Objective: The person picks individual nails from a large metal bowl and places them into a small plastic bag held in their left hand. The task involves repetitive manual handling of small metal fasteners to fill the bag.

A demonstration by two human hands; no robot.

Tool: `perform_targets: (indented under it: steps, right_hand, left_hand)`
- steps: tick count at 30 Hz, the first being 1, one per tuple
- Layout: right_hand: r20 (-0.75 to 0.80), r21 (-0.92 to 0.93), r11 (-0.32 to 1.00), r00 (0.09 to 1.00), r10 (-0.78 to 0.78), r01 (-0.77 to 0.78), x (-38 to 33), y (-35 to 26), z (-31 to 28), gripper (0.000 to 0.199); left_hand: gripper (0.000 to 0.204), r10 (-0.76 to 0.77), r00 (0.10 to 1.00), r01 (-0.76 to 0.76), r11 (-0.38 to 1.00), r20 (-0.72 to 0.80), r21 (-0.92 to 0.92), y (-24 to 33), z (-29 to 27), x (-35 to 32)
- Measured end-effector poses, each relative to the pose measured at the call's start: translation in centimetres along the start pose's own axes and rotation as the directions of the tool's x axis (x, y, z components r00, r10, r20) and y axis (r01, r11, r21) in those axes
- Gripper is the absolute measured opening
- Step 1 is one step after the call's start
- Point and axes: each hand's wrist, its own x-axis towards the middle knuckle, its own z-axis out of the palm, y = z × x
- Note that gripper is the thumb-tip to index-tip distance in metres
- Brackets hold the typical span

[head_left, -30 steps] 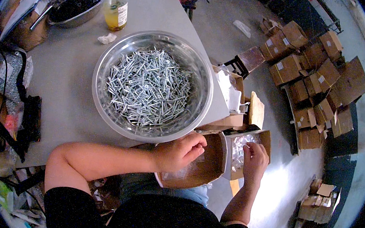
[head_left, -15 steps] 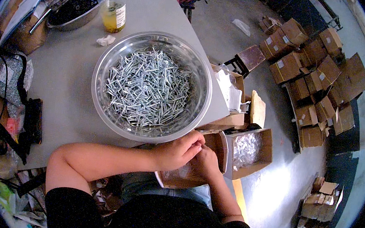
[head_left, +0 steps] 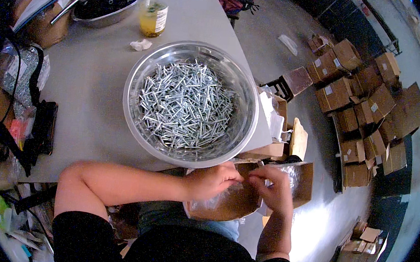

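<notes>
A big metal bowl [head_left: 135, 136] full of silvery screws [head_left: 187, 103] stands at the table's near right corner. Just below its rim, my left hand [head_left: 210, 183] is closed over an open cardboard box [head_left: 229, 212] on my lap side; a scrap of clear plastic shows at its fingertips, too small to name. Clear plastic bags [head_left: 210, 202] lie in that box, partly under the hand. Right of it, my right hand [head_left: 273, 185] is raised above the box's right edge, fingers pinched together. Whatever those fingers hold, if anything, is hidden. A second box [head_left: 305, 184] with clear bags sits behind the right hand.
On the grey table [head_left: 91, 93] stand a lidded drink cup [head_left: 153, 17], a crumpled tissue [head_left: 140, 45] and a tray of black parts [head_left: 105, 7]. Cables and a bag of small metal pieces [head_left: 18, 77] crowd the left. Stacked cartons [head_left: 360, 111] and a stool [head_left: 296, 81] stand to the right.
My hands were together at the bowl's lower rim; the right has moved away rightward, leaving a gap between them. The whole view has shifted slightly, with the bowl now farther right in it.
</notes>
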Motion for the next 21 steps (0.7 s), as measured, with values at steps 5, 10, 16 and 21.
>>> perform_targets:
  steps: [5, 10, 16, 21]
  right_hand:
    - [-0.012, -0.090, 0.937, 0.940, -0.340, 0.337, 5.7, -6.5, -1.0, 0.014]
    - [0.236, -0.083, 0.801, 0.793, -0.562, 0.593, 11.4, -10.3, 2.6, 0.021]
    - [0.375, -0.208, 0.719, 0.733, -0.567, 0.663, 13.8, -12.0, 6.1, 0.019]
    - [0.405, -0.232, 0.700, 0.722, -0.561, 0.675, 14.3, -10.9, 6.2, 0.013]
  left_hand:
    - [0.020, -0.129, 0.971, 0.113, 0.990, 0.200, 0.089, 1.7, 0.1, -0.3]
    - [0.023, 0.038, 0.993, -0.041, 0.999, 0.112, 0.027, 0.1, 1.4, -0.6]
    - [0.019, 0.007, 0.993, 0.013, 0.986, 0.117, -0.168, 0.9, -0.1, -0.5]
    - [0.019, -0.001, 0.998, 0.004, 0.999, 0.065, -0.047, -2.5, 2.7, -0.5]
